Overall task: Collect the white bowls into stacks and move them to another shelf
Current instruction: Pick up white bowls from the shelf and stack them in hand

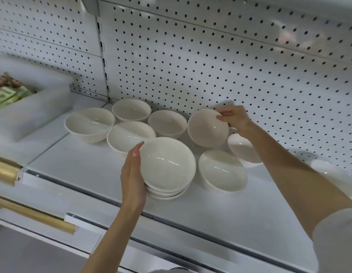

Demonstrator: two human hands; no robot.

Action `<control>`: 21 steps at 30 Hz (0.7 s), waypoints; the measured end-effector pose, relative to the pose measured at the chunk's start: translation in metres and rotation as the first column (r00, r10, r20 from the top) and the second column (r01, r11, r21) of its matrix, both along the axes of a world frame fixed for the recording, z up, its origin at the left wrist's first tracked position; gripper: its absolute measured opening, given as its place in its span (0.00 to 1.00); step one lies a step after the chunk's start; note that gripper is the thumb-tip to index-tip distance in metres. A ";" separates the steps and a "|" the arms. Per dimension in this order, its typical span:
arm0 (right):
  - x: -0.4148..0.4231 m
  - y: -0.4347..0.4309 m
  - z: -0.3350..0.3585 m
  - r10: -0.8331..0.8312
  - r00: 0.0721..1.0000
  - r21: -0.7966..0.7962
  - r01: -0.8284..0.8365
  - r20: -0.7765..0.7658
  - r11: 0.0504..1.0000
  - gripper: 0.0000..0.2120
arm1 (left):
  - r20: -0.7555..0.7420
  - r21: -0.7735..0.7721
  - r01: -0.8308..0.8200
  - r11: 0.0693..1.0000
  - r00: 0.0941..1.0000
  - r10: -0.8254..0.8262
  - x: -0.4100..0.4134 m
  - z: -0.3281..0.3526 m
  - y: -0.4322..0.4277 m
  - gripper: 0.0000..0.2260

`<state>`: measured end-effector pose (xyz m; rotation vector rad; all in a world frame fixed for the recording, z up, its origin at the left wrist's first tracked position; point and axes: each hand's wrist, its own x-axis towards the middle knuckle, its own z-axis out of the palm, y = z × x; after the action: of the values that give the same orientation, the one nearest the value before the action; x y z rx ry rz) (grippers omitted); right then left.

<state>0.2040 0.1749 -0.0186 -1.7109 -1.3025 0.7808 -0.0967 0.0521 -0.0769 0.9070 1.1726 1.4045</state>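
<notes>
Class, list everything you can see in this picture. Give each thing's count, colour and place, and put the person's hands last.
loose bowls: six clear, white, upright on the shelf; a blurred white shape at far right may be a seventh
tilted bowl: one, white, lifted near the back of the shelf
stack of bowls: one, several nested, white, front middle
shelf: one, white, under the bowls
pegboard: white with dark holes, behind the shelf
bin: one, translucent, far left, holding green and brown packets
gold strips: two, on shelf edges, lower left
left hand: one, cupped round the stack's left side
right hand: one, fingers pinching the tilted bowl's rim
</notes>
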 end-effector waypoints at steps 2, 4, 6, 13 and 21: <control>-0.002 -0.006 0.010 -0.058 0.998 0.047 0.058 -0.003 0.997 0.16 | -0.047 0.039 -0.024 0.999 0.999 0.026 -0.001 0.000 -0.002 0.17; -0.008 -0.014 0.025 -0.103 0.995 0.083 0.104 -0.016 0.991 0.16 | -0.051 0.052 -0.013 0.999 0.999 0.016 -0.002 0.001 -0.003 0.17; -0.018 -0.025 0.041 -0.145 0.989 0.113 0.149 -0.040 0.982 0.15 | -0.041 0.046 0.000 0.999 0.999 0.002 -0.003 0.001 -0.004 0.18; -0.067 -0.076 0.076 -0.130 0.981 0.067 0.141 -0.145 0.988 0.12 | 0.013 -0.007 0.045 0.999 0.999 -0.045 -0.004 0.006 -0.007 0.18; -0.122 -0.121 0.065 -0.080 0.978 0.006 0.083 -0.190 0.997 0.10 | 0.047 -0.022 0.159 0.987 0.986 -0.158 -0.011 0.011 -0.009 0.19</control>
<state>0.0823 0.0543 0.0460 -1.6251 -1.0990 0.8628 -0.1080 0.0431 -0.0661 0.9257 1.0588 1.2721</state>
